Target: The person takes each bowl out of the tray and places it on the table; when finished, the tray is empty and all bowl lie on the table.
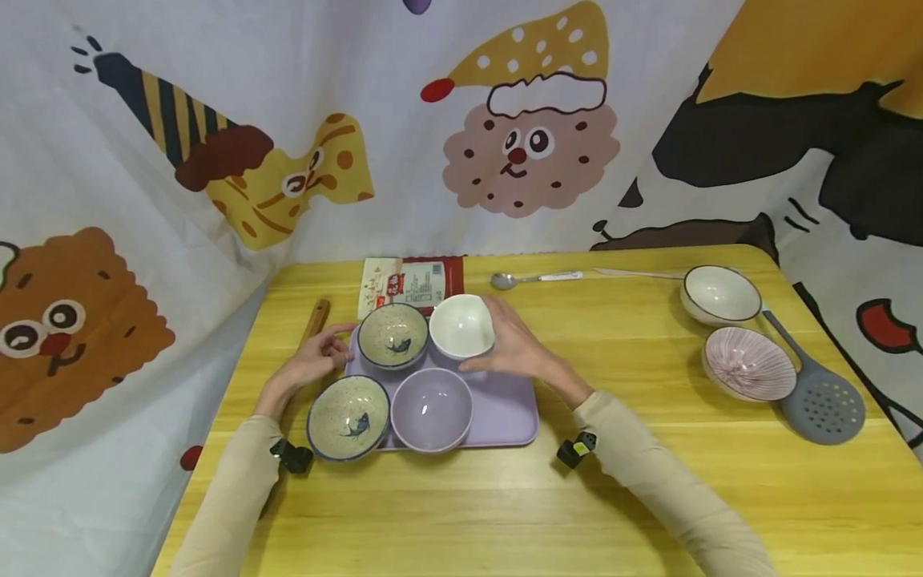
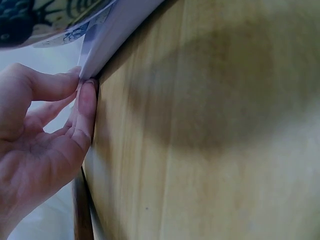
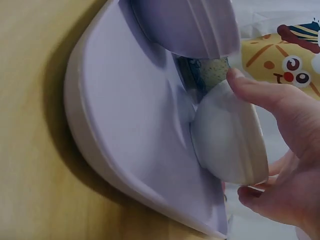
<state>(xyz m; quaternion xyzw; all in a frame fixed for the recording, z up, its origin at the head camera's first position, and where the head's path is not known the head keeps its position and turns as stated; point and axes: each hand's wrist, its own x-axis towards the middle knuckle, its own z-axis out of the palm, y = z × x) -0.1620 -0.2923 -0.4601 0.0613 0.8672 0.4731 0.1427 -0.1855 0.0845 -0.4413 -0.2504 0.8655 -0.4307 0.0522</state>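
Observation:
A lilac tray point(image 1: 508, 413) lies on the table with several bowls on it. My left hand point(image 1: 308, 365) is at its left edge; the left wrist view shows thumb and fingertips point(image 2: 87, 97) pinching the tray's rim. My right hand point(image 1: 515, 344) grips a white bowl point(image 1: 460, 328) at the tray's back, thumb point(image 3: 255, 92) on the near side of the rim and fingers on the far side. Left of that bowl stands a speckled bowl point(image 1: 382, 328) with a blue fish. A second speckled bowl point(image 1: 342, 413) overlaps the tray's front left corner, beside a lilac bowl point(image 1: 433, 409).
Behind the tray lie a printed packet point(image 1: 411, 280) and a spoon point(image 1: 541, 277). To the right are a white bowl with a dark rim point(image 1: 721, 292), a pink striped bowl point(image 1: 750, 365) and a grey slotted turner point(image 1: 822, 401). A wooden handle point(image 1: 317, 316) shows beyond my left hand.

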